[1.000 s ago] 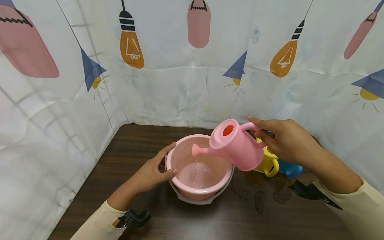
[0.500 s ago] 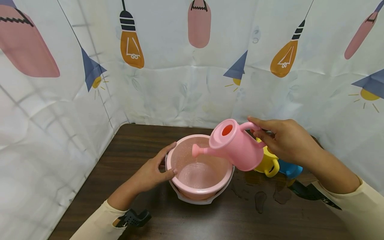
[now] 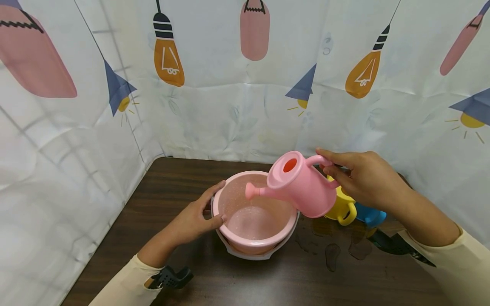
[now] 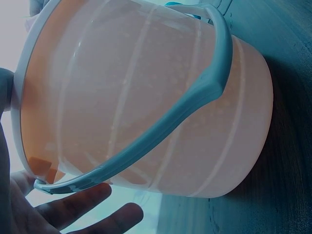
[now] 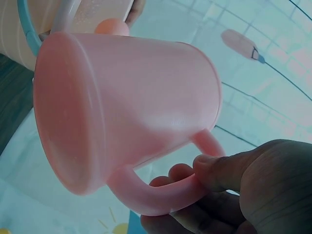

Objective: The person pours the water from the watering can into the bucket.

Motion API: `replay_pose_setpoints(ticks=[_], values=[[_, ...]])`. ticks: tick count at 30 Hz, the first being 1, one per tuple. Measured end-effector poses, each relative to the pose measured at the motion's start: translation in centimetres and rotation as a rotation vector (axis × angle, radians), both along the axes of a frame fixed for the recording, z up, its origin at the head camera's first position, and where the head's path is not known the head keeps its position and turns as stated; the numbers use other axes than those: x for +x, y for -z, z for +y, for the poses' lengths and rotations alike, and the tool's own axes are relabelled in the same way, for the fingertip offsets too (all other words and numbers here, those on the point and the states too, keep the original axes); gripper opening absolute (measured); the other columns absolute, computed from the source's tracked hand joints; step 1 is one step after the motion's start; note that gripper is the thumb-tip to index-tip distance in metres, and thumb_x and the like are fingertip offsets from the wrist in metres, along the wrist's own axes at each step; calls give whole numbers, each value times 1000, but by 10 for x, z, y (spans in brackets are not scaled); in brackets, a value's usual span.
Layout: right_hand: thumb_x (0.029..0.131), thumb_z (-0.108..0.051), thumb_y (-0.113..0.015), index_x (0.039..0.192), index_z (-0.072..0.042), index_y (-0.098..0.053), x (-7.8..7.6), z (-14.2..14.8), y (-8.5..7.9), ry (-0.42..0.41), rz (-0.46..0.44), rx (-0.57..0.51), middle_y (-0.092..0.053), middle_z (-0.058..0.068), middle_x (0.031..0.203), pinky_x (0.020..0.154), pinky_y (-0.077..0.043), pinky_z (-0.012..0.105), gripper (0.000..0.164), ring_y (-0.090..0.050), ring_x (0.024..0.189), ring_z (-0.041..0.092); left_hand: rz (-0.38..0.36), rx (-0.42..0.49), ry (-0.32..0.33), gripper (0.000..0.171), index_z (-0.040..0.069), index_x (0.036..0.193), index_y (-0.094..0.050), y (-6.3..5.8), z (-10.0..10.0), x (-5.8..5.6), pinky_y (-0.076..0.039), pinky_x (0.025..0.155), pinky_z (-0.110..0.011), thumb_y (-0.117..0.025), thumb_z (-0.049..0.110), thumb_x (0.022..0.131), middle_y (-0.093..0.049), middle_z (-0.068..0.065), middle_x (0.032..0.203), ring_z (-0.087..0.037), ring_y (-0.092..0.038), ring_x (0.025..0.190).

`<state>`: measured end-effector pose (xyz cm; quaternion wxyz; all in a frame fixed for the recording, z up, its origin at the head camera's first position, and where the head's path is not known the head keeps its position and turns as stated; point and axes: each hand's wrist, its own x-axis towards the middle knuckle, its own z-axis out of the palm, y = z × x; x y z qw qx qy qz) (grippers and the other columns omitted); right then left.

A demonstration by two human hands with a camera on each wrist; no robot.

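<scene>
My right hand (image 3: 361, 174) grips the handle of a pink toy watering can (image 3: 302, 187), tilted with its spout over a pale pink bucket (image 3: 252, 243). Thin drops fall from the spout's rose (image 3: 250, 191) into the bucket. In the right wrist view, fingers and thumb wrap round the handle (image 5: 161, 197). My left hand (image 3: 195, 219) holds the bucket's left rim, thumb over the near side. From the left wrist, two fingers stretch apart below the rim, and the bucket's grey handle (image 4: 165, 127) hangs down across its wall.
Behind the watering can stand a yellow cup (image 3: 340, 206) and a blue cup (image 3: 370, 216), both partly hidden. Small puddles (image 3: 332, 257) lie on the dark wooden table (image 3: 183, 174) at right. A printed white curtain (image 3: 214, 110) closes off the back and left.
Both hands, the watering can and the bucket keep their places. Fine drops keep falling from the spout.
</scene>
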<state>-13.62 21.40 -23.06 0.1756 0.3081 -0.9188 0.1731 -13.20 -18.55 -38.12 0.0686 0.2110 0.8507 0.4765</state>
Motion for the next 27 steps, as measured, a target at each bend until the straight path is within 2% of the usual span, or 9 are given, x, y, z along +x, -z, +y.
replay_pose_setpoints(ticks=[18,27], values=[[92,-9,-75,139,-10,-66,-1,-2,0,8,20,7,-45,-12,63,46,-36,26,47,-39,49,3,-3,1,3,85,32,163,-23,2,-1,-1,-54,87,-37,-72,32,93,-49,-21,148,-30,-64,118],[93,-11,-75,138,-10,-66,-1,-2,0,2,44,18,-38,-13,60,46,-33,26,46,-34,49,4,-5,8,6,85,32,164,-23,1,0,0,-54,86,-35,-72,32,94,-50,-21,147,-30,-64,119]])
